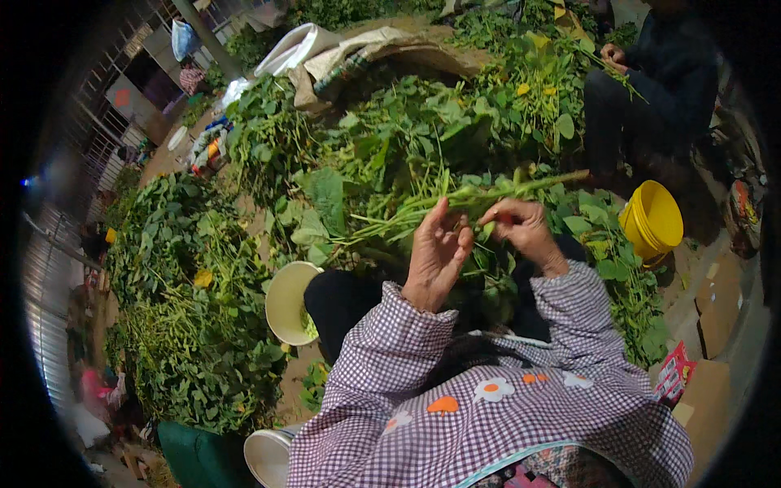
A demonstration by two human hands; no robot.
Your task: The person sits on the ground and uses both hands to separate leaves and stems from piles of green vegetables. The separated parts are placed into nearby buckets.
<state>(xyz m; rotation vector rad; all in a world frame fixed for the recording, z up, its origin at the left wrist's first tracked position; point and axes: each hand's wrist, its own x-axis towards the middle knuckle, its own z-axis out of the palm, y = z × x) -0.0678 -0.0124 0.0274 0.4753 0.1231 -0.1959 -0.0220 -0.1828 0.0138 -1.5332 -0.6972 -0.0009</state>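
A green bean plant (pixel 518 184) with a thick bare stem end and several thin stalks lies across the lap area, just beyond my two hands. My left hand (pixel 436 250), palm turned up and fingers curled, is against the stalks; whether it grips them is unclear. To its right, my right hand (pixel 528 229) pinches a green pod (pixel 489 227) between thumb and fingers. A cream bucket (pixel 287 296) with green beans inside stands left of my knee. Large heaps of leafy bean plants (pixel 195 305) lie to the left and ahead.
A yellow bucket (pixel 659 219) stands at the right, near a seated person in dark clothes (pixel 659 91) holding a stalk. A white bucket (pixel 265 457) is at the lower left beside a green object (pixel 195 454). Cardboard (pixel 708 402) lies at the right; woven sacks (pixel 378 49) lie beyond the heap.
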